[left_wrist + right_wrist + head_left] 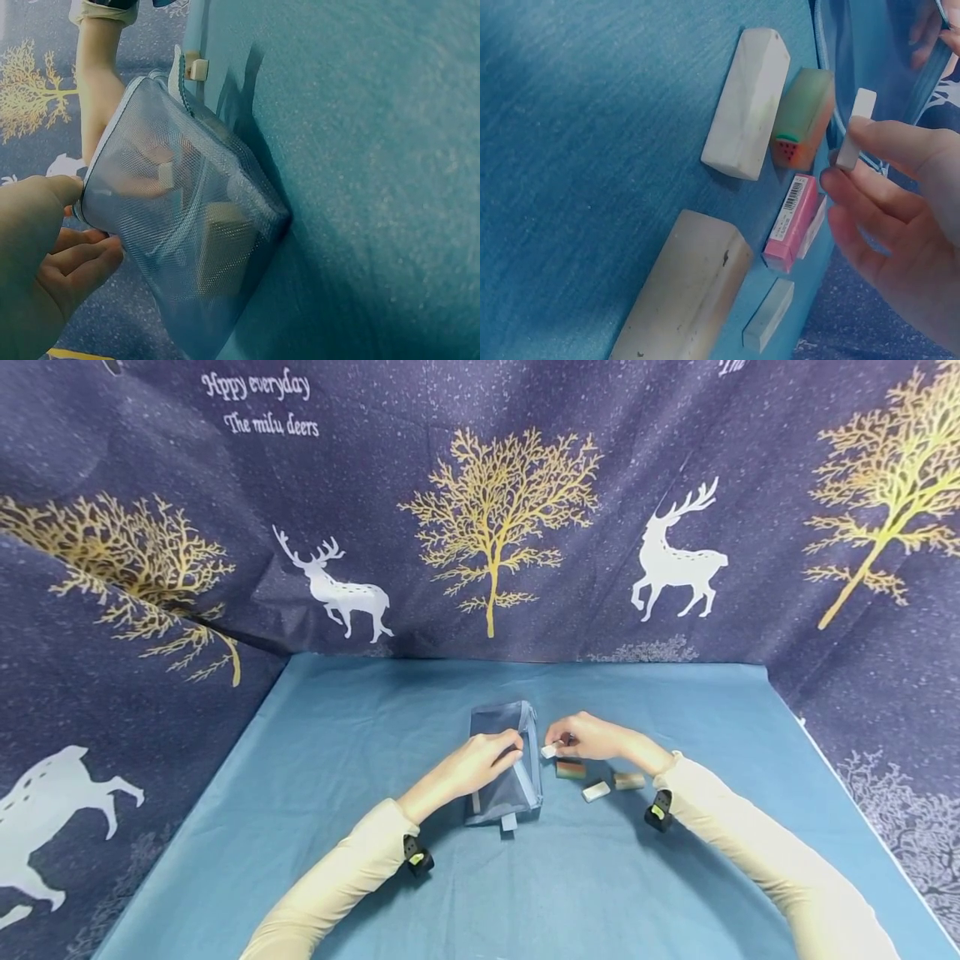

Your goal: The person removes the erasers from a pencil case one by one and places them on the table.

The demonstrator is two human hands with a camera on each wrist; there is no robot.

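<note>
My left hand (476,764) pinches the opening edge of a blue mesh zip pouch (491,793) and holds its mouth apart. In the right wrist view, my right hand (907,180) grips a small white eraser (857,124) between thumb and fingers, beside the pouch. Near that hand lie a green and orange eraser (802,120) with a watermelon pattern, a larger white eraser (750,105), and a pink eraser with a barcode sleeve (790,221). Through the mesh in the left wrist view shows a pale block (225,247).
A big worn beige eraser (682,292) and a small pale eraser (769,315) also lie on the blue tablecloth (360,727). Behind the table hangs a dark blue curtain (420,410) printed with deer and trees.
</note>
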